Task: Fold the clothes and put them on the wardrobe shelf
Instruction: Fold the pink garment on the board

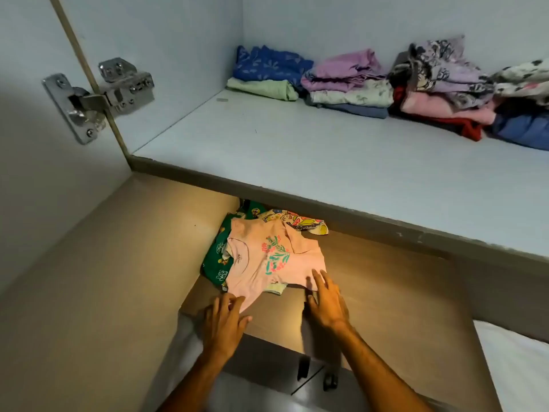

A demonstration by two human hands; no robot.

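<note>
A pink shirt (267, 263) is spread over a green garment (215, 260) on the tabletop (386, 292). Its near edge is touched by the left hand (225, 319) and right hand (326, 304), each grip wide and holding nothing.

We see two bare forearms entering from the frame's bottom edge, no sleeves, watch or rings visible; left hand (224, 319) and right hand (326, 304) ungloved.

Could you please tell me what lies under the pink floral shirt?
Under the pink floral shirt, a green printed garment and a yellow patterned cloth peek out; anything beneath its middle is covered.
</note>
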